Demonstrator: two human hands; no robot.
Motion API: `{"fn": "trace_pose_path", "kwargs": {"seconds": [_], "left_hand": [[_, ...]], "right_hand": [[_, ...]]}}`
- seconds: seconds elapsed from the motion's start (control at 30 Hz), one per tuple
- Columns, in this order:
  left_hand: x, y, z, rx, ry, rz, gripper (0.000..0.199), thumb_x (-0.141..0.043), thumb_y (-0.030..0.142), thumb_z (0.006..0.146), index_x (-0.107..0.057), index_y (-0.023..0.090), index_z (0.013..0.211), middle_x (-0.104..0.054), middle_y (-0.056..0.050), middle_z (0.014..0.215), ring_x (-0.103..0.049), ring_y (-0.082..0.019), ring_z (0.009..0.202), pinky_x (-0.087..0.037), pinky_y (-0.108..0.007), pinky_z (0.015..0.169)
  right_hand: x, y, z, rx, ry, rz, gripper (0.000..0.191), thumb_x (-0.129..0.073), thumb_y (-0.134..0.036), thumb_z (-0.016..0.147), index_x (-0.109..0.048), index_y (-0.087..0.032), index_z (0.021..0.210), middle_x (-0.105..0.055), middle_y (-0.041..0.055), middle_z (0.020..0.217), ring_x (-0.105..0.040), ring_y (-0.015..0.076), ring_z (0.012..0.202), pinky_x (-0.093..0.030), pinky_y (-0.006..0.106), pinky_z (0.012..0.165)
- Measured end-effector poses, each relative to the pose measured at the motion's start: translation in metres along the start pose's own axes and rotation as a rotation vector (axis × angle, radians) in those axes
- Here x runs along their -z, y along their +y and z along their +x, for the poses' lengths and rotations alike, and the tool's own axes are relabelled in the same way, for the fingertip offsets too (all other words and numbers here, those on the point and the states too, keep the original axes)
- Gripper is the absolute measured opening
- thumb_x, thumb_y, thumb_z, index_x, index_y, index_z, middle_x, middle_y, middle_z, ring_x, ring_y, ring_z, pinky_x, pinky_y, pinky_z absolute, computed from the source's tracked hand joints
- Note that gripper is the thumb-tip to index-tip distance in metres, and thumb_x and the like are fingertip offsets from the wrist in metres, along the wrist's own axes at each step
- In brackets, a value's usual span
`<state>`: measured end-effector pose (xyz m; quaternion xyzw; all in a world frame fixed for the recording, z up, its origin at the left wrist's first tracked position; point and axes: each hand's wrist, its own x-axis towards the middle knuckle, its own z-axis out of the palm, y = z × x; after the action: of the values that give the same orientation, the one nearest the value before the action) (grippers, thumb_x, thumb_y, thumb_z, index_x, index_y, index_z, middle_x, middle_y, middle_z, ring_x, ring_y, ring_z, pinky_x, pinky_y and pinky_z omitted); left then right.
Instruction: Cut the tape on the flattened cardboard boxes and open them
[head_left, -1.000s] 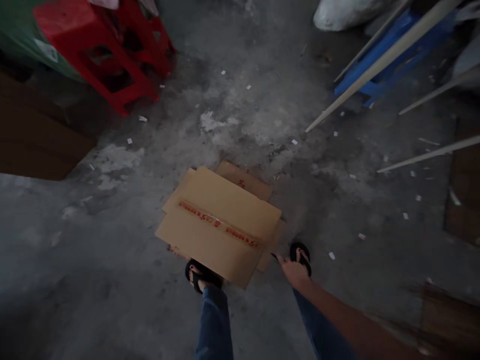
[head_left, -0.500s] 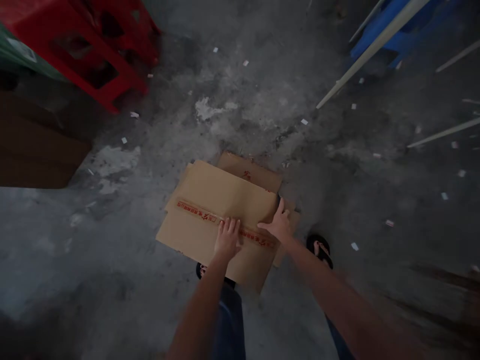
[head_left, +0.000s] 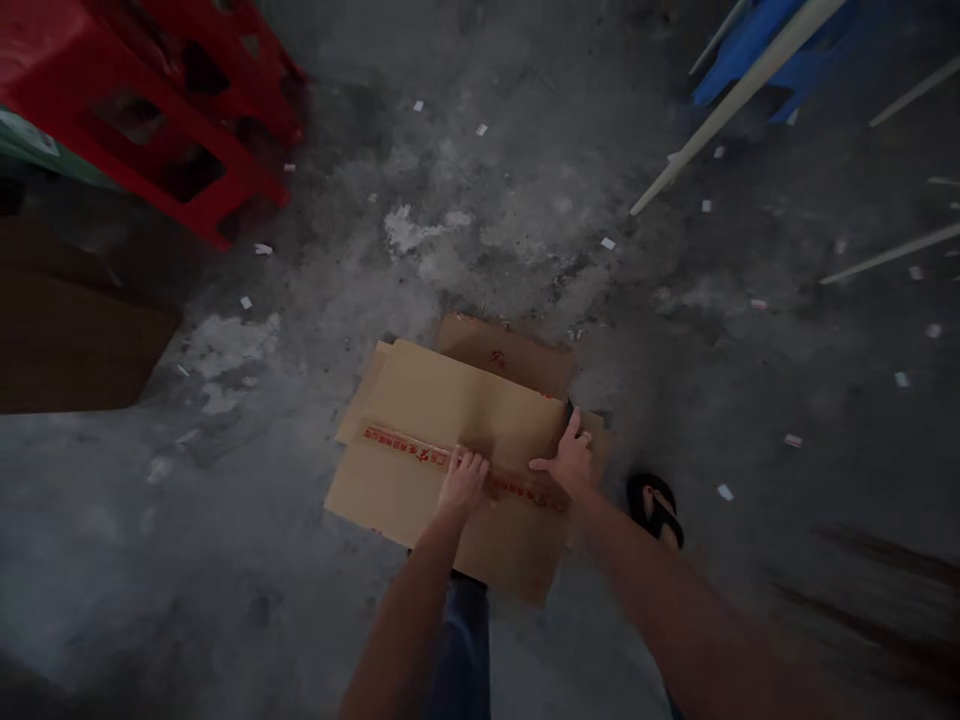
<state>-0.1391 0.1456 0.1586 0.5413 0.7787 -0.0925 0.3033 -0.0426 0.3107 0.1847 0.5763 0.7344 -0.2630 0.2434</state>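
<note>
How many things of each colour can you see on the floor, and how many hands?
Red stools: 2, stacked
Blue stool: 1
Tan cardboard sheets: at least 2, overlapping
Black sandal: 1 in view
Hands on the cardboard: 2, left hand and right hand
Pale sticks: 3 clearly seen
Total: 11

Dim light, nothing showing but floor. Bare concrete floor (head_left: pixel 225 560) is looking stained and patchy, pale blotches mid-frame, small white paper scraps (head_left: pixel 607 243) lying scattered all over. Red plastic stools (head_left: pixel 150 120) are sitting stacked top left, a dark brown board (head_left: pixel 67 340) lying just below them. Blue stool (head_left: pixel 757 50) is standing top right, with pale long sticks (head_left: pixel 720 115) leaning across it.
</note>
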Motion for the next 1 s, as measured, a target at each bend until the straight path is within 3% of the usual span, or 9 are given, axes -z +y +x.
{"fn": "trace_pose_path", "kwargs": {"seconds": [0.1,0.2,0.37,0.5,0.63,0.73,0.83,1.0], "left_hand": [[0.002,-0.003,0.009,-0.009,-0.006,0.007,0.058,-0.066,0.054,0.074,-0.055,0.014,0.114,-0.058,-0.012,0.113,-0.049,-0.028,0.108,-0.036,-0.043,0.100],[0.007,-0.008,0.011,-0.062,-0.007,0.005,0.051,-0.065,0.053,0.076,-0.055,0.017,0.111,-0.059,-0.009,0.110,-0.051,-0.025,0.104,-0.041,-0.036,0.092],[0.007,-0.012,0.000,-0.020,0.019,0.010,0.058,-0.073,0.049,0.071,-0.056,0.014,0.114,-0.060,-0.012,0.113,-0.054,-0.026,0.105,-0.044,-0.036,0.090],[-0.009,-0.025,-0.016,0.099,0.071,0.020,0.078,-0.065,0.050,0.077,-0.039,0.011,0.139,-0.048,-0.018,0.139,-0.044,-0.030,0.125,-0.036,-0.044,0.105],[-0.027,-0.040,-0.025,-0.029,0.094,0.057,0.085,-0.057,0.056,0.081,-0.029,0.013,0.147,-0.034,-0.015,0.152,-0.030,-0.030,0.139,-0.026,-0.045,0.114],[-0.033,-0.041,-0.022,-0.087,0.076,0.064,0.083,-0.053,0.059,0.082,-0.032,0.009,0.146,-0.039,-0.017,0.149,-0.032,-0.033,0.139,-0.028,-0.046,0.113],[-0.030,-0.036,-0.018,-0.119,0.045,0.052,0.075,-0.052,0.051,0.086,-0.036,0.005,0.143,-0.046,-0.019,0.144,-0.040,-0.030,0.134,-0.033,-0.041,0.110],[-0.021,-0.034,-0.007,-0.135,0.065,0.035,0.057,-0.053,0.046,0.087,-0.051,0.012,0.133,-0.058,-0.014,0.133,-0.051,-0.025,0.123,-0.039,-0.035,0.102]], "right_hand": [[0.001,0.004,0.002,-0.003,0.002,0.007,0.123,-0.079,-0.039,0.063,0.005,-0.012,0.149,-0.037,0.0310,0.136,-0.057,0.0400,0.111,-0.046,0.042,0.090],[0.002,0.002,0.002,-0.036,-0.008,0.029,0.126,-0.081,-0.037,0.061,0.006,-0.013,0.149,-0.033,0.0331,0.138,-0.054,0.0419,0.114,-0.045,0.044,0.090],[-0.003,-0.030,-0.008,0.078,-0.025,0.003,0.128,-0.080,-0.041,0.061,0.010,-0.017,0.150,-0.038,0.0280,0.136,-0.052,0.0389,0.119,-0.043,0.044,0.093],[-0.015,-0.054,-0.014,0.018,0.024,-0.059,0.137,-0.083,-0.055,0.052,0.005,-0.020,0.151,-0.034,0.0274,0.137,-0.049,0.0407,0.119,-0.042,0.047,0.093],[-0.026,-0.054,-0.013,-0.024,0.077,-0.069,0.126,-0.079,-0.054,0.060,0.000,-0.020,0.152,-0.035,0.0270,0.137,-0.047,0.0403,0.120,-0.044,0.047,0.090],[-0.029,-0.051,-0.009,-0.066,0.070,-0.086,0.126,-0.080,-0.051,0.060,0.001,-0.019,0.152,-0.034,0.0276,0.139,-0.046,0.0409,0.120,-0.044,0.048,0.090],[-0.029,-0.051,-0.004,-0.083,0.075,-0.090,0.128,-0.080,-0.050,0.061,0.004,-0.019,0.152,-0.033,0.0286,0.140,-0.045,0.0410,0.121,-0.044,0.048,0.091],[-0.027,-0.052,0.001,-0.116,0.068,-0.077,0.136,-0.083,-0.050,0.056,0.010,-0.020,0.151,-0.030,0.0310,0.142,-0.045,0.0420,0.120,-0.044,0.050,0.090]]}}
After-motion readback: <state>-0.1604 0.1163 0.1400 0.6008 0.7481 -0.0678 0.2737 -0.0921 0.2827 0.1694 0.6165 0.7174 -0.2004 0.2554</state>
